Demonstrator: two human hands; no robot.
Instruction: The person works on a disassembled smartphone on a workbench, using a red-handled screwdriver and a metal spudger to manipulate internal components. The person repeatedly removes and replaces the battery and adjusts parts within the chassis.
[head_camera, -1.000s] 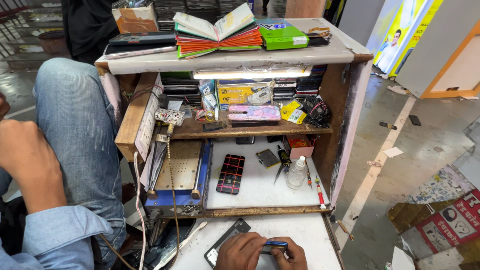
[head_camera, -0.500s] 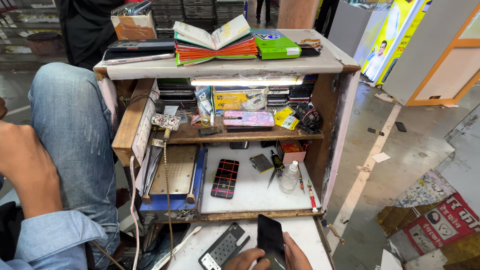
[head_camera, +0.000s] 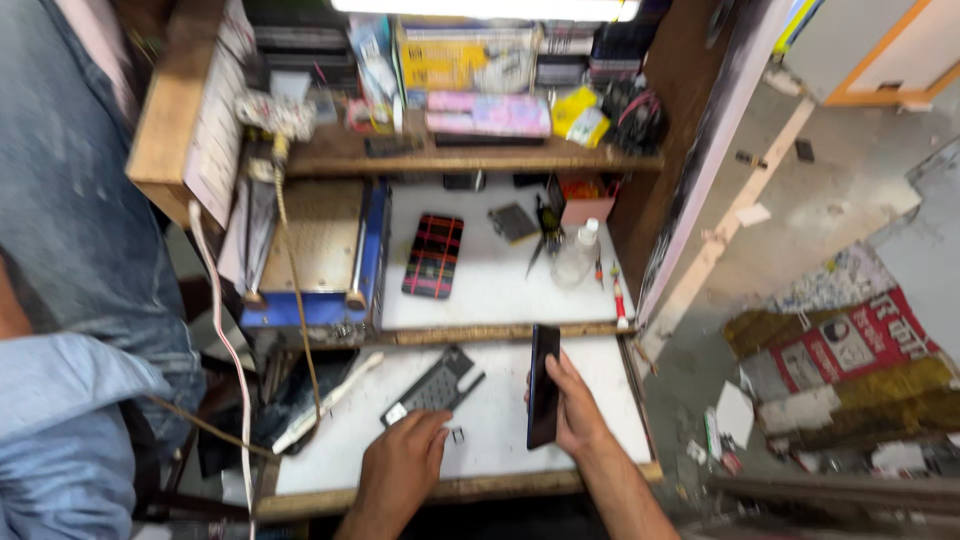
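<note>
My right hand (head_camera: 577, 410) grips a black phone (head_camera: 543, 384) held on edge above the white work surface (head_camera: 500, 410). My left hand (head_camera: 405, 462) rests flat on that surface, fingers near a small pale part (head_camera: 457, 435). Just beyond my left fingers lies a dark grey phone back panel (head_camera: 433, 386). A red and black checked phone case (head_camera: 433, 255) lies on the upper white tray.
A blue-edged flat machine (head_camera: 318, 250) stands left of the tray, with white and tan cables hanging down. A clear bottle (head_camera: 577, 252), tweezers and pens lie at the tray's right. A wooden shelf (head_camera: 470, 160) above holds boxes. Another person's jeans leg and blue sleeve (head_camera: 70, 420) fill the left.
The view has tipped down and closer to the lower surface. My right hand has raised the black phone onto its edge. My left hand has come into view, flat on the surface.
</note>
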